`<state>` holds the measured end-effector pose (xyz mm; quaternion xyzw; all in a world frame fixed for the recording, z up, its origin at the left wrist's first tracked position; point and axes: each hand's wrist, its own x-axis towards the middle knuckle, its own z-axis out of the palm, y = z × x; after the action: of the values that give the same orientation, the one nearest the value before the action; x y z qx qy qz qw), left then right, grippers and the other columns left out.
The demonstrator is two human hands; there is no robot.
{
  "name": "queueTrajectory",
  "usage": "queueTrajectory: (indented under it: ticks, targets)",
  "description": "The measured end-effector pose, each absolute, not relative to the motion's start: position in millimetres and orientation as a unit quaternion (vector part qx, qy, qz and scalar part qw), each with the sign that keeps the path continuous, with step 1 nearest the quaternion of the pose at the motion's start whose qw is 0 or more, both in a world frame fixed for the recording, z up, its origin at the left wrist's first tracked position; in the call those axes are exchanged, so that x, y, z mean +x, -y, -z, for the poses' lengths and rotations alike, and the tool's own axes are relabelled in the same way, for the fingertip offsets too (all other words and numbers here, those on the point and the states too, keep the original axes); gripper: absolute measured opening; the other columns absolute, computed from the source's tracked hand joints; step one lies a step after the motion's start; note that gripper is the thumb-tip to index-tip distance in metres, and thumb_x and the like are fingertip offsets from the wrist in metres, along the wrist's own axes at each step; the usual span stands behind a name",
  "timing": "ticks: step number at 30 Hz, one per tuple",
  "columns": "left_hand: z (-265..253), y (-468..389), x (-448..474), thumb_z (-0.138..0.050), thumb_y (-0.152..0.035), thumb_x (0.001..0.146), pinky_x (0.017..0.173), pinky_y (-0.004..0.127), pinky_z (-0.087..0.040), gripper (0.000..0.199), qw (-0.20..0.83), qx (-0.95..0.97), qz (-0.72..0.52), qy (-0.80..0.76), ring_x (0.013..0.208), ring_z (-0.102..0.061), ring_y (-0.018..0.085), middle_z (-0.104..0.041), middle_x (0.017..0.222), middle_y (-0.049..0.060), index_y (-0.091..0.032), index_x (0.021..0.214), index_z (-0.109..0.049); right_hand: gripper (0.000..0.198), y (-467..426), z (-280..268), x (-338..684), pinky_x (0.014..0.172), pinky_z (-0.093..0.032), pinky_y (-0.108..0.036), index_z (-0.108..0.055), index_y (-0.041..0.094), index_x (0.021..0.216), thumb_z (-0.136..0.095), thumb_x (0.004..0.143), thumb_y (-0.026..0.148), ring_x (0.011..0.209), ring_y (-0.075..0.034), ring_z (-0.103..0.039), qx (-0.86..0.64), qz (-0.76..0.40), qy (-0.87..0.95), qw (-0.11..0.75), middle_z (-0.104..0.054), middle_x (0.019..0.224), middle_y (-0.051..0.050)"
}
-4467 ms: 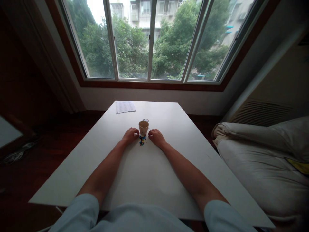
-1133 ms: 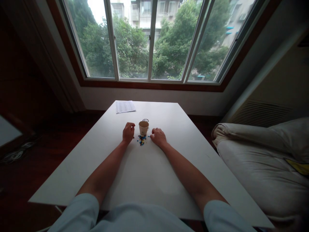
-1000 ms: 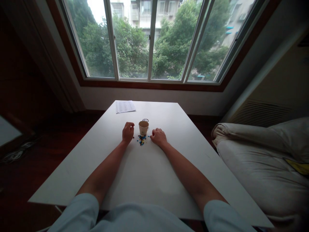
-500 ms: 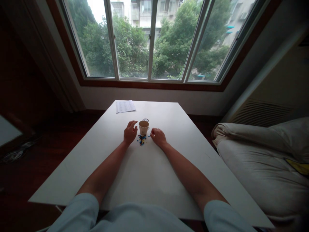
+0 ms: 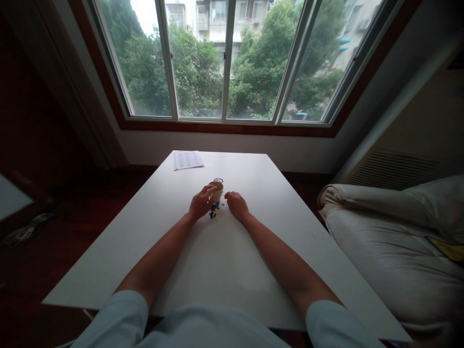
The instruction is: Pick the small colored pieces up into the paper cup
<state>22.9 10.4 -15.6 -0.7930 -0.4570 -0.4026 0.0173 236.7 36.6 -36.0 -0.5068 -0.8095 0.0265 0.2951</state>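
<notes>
A light brown paper cup (image 5: 218, 196) with a thin handle on its right side stands upright on the white table. My left hand (image 5: 200, 203) is at the cup's left side, its fingers over the rim and its thumb lower on the near wall. A small pile of tiny blue, yellow and dark building bricks (image 5: 213, 211) lies just in front of the cup, partly hidden by that hand. To the right rests my right hand (image 5: 237, 205), fingers curled together; whatever is between them is hidden. One small blue brick (image 5: 223, 204) lies beside its fingertips.
Right behind the cup is a thin dark looped item (image 5: 218, 180), too small to name. Printed paper sheets (image 5: 189, 160) lie at the far left of the white table (image 5: 275, 270). A cushioned sofa (image 5: 369, 241) stands on the right, and a window (image 5: 224, 63) is beyond the table.
My left hand has moved right, from beside the cup onto its left side, and now covers part of the cup and the pile. My right hand has hardly moved.
</notes>
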Motion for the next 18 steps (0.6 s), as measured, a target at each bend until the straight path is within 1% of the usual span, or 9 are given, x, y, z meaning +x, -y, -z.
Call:
queueTrajectory:
  ticks: [2, 4, 9, 12, 18]
  targets:
    - [15.8, -10.2, 22.4, -0.048, -0.026, 0.098, 0.083, 0.030, -0.057, 0.042, 0.012, -0.795, 0.399, 0.458, 0.110, -0.065, 0.022, -0.056, 0.141, 0.008, -0.026, 0.139, -0.056, 0.026, -35.4, 34.5, 236.9, 0.083, -0.041, -0.028, -0.067, 0.023, 0.101, -0.046, 0.095, 0.011, 0.098, -0.020, -0.055, -0.509, -0.025, 0.813, 0.283, -0.065, 0.099, -0.006]
    - [15.7, -9.9, 22.0, -0.049, -0.024, 0.097, 0.084, 0.031, -0.056, 0.042, 0.003, -0.797, 0.391, 0.461, 0.110, -0.065, 0.022, -0.057, 0.140, 0.009, -0.026, 0.138, -0.058, 0.024, -34.5, 33.2, 236.8, 0.084, -0.042, -0.028, -0.069, 0.023, 0.098, -0.046, 0.096, 0.014, 0.099, -0.020, -0.055, -0.509, -0.028, 0.815, 0.277, -0.064, 0.100, -0.006]
    - [15.8, -9.3, 22.1, -0.051, -0.021, 0.095, 0.079, 0.029, -0.056, 0.041, -0.016, -0.794, 0.391, 0.465, 0.094, -0.067, 0.018, -0.058, 0.138, 0.009, -0.026, 0.135, -0.061, 0.023, -34.4, 32.0, 235.8, 0.086, -0.043, -0.029, -0.070, 0.022, 0.091, -0.049, 0.095, 0.015, 0.099, -0.020, -0.055, -0.505, -0.042, 0.813, 0.286, -0.064, 0.098, -0.006]
    - [15.4, -9.3, 22.4, -0.052, -0.020, 0.095, 0.078, 0.029, -0.057, 0.041, -0.023, -0.794, 0.398, 0.460, 0.091, -0.067, 0.017, -0.059, 0.137, 0.009, -0.026, 0.134, -0.061, 0.023, -34.5, 32.5, 235.4, 0.089, -0.044, -0.030, -0.071, 0.022, 0.092, -0.050, 0.093, 0.013, 0.100, -0.021, -0.055, -0.500, -0.044, 0.809, 0.304, -0.064, 0.098, -0.006]
    - [14.9, -9.4, 22.2, -0.051, -0.019, 0.094, 0.079, 0.029, -0.056, 0.041, -0.020, -0.797, 0.389, 0.462, 0.091, -0.066, 0.017, -0.059, 0.136, 0.009, -0.025, 0.133, -0.061, 0.028, -33.9, 32.6, 235.6, 0.091, -0.045, -0.032, -0.072, 0.021, 0.100, -0.048, 0.093, 0.012, 0.102, -0.021, -0.056, -0.501, -0.032, 0.796, 0.337, -0.065, 0.103, -0.007]
